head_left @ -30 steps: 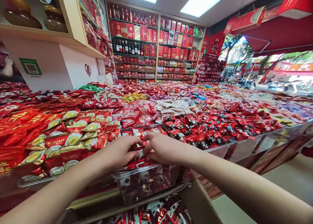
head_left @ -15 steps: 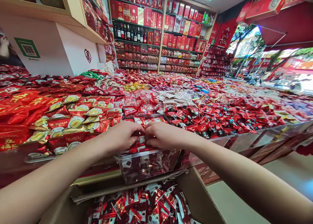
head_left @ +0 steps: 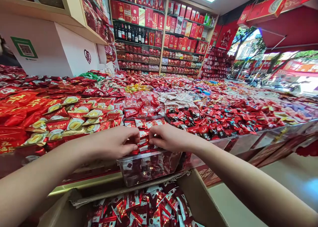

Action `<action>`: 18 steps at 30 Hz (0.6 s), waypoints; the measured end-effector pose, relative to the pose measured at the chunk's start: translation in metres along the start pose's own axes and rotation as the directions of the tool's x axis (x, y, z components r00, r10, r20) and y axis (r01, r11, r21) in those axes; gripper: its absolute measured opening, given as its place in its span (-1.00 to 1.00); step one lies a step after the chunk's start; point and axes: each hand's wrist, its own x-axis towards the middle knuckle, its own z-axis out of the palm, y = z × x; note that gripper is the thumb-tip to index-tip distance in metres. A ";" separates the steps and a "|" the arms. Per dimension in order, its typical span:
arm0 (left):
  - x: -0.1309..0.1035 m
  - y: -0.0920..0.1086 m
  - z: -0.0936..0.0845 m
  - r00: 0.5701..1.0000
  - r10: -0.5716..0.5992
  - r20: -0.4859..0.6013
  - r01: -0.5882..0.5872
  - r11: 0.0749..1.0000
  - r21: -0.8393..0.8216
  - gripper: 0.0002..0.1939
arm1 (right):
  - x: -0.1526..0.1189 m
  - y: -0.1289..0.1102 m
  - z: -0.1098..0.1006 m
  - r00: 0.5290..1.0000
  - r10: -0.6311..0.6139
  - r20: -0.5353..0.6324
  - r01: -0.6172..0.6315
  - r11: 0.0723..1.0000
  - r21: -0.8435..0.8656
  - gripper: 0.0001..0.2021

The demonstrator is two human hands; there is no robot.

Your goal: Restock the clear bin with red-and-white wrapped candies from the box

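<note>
A clear plastic bin (head_left: 146, 170) at the front of the display holds small red-and-white wrapped candies (head_left: 143, 142), neatly laid near the top. On the bin's left side is my left hand (head_left: 125, 141), its fingers bent and the thumb apart from them, with nothing visible in its grasp. Facing it from the right, my right hand (head_left: 166, 137) has curled fingers and a small gap before the thumb; its fingertips are at the candies. The far fingers of both hands are partly hidden. Below stands an open cardboard box (head_left: 202, 200) with more of the same candies.
Durian candy packets (head_left: 58, 126) are heaped on the left, and red-and-black wrapped candies (head_left: 211, 127) on the right. White packets (head_left: 177, 99) lie behind the bin. Tall shelves (head_left: 161, 38) with bottles and red boxes line the back. A white panel (head_left: 42, 50) rises at left.
My hands have moved apart; the left shifted left and its thumb and fingers spread, uncovering candies between the hands. The view has tilted slightly.
</note>
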 end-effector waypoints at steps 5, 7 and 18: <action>0.004 -0.002 0.002 0.999 0.019 0.039 -0.022 0.996 0.082 -0.93 | 0.001 0.000 0.002 0.999 0.047 0.008 -0.047 0.999 0.016 -0.89; 0.004 0.000 0.002 1.000 0.007 0.025 -0.009 0.995 0.095 -0.90 | 0.001 0.000 0.003 0.999 0.037 0.000 -0.037 0.999 0.026 -0.89; 0.006 0.011 -0.001 0.999 -0.043 -0.007 0.043 0.999 0.027 -0.65 | 0.001 -0.003 -0.010 0.987 0.064 0.146 -0.064 0.998 -0.005 -0.74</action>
